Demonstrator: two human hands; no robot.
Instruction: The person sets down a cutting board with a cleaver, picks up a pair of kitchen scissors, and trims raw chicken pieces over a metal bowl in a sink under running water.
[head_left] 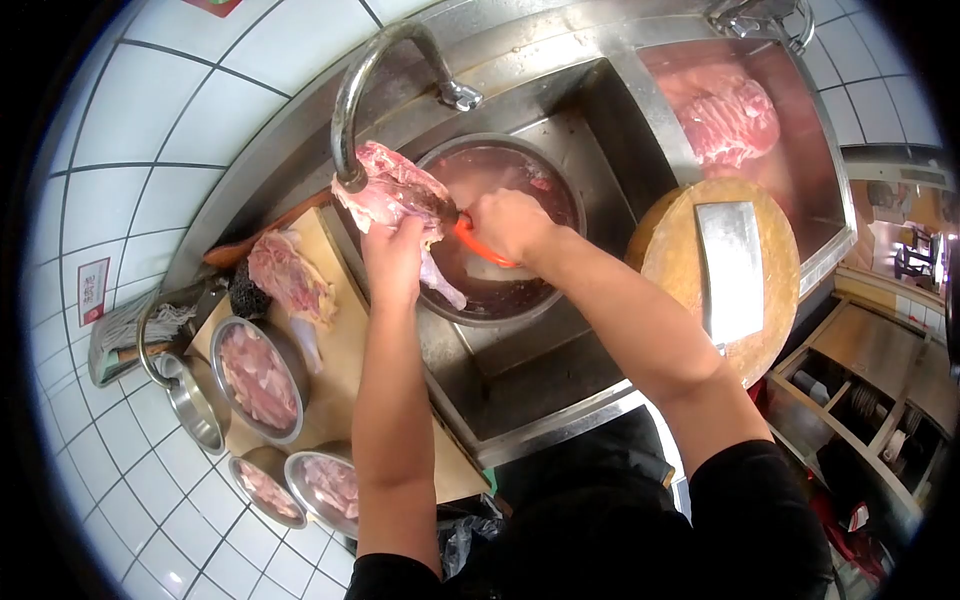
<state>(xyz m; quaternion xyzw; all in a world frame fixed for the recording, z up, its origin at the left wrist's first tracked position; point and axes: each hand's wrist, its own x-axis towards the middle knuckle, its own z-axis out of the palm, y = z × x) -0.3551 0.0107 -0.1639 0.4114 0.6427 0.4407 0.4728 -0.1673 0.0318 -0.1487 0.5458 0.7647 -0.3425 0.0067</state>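
My left hand [395,262] is closed on a raw poultry piece [385,180] with a leg bone pointing down, held up over the sink's left side. My right hand [512,228] is wrapped round orange-handled scissors [478,243] at the meat's right edge; their blades are mostly hidden. Below both hands, a round metal basin [572,180] of reddish water stands in the sink [625,140]. Part of the curved faucet [345,115] passes in front of the poultry piece.
Another poultry leg piece [290,275] lies on a board [345,350] at left, beside metal bowls of cut meat [258,375]. To the right, a cleaver [732,270] rests on a round chopping block [665,240]. Meat [735,120] soaks in the far basin.
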